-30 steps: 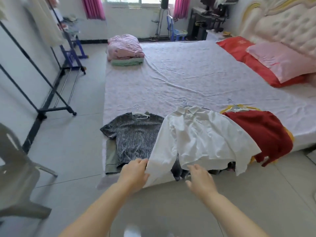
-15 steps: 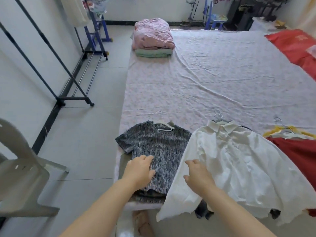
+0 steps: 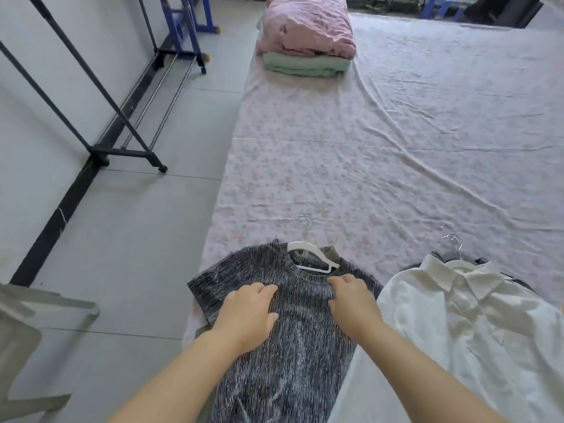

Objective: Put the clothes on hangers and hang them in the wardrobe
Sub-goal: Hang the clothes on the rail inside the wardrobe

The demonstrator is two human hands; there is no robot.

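Grey knit top [image 3: 290, 346]: was hangered, probably next to hang.
Left grip [image 3: 247, 312]: flat, wide.
Right grip [image 3: 354, 303]: curled, hold unclear.
Change: both left the white shirt [image 3: 473, 315].

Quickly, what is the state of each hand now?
Left hand: open, resting flat on the grey top.
Right hand: on the grey top, grip cannot be told.

Flowered bed sheet [image 3: 381, 154] under grey knit top [image 3: 293, 346], white shirt [image 3: 476, 325], folded bedding [image 3: 305, 41].

- One head-worn wide-angle view; I read it as sitting over the near left corner of the bed [image 3: 366, 178].
- Faces forward, tilted steeply down.
- Close above left hand [image 3: 247, 315] and right hand [image 3: 354, 303].
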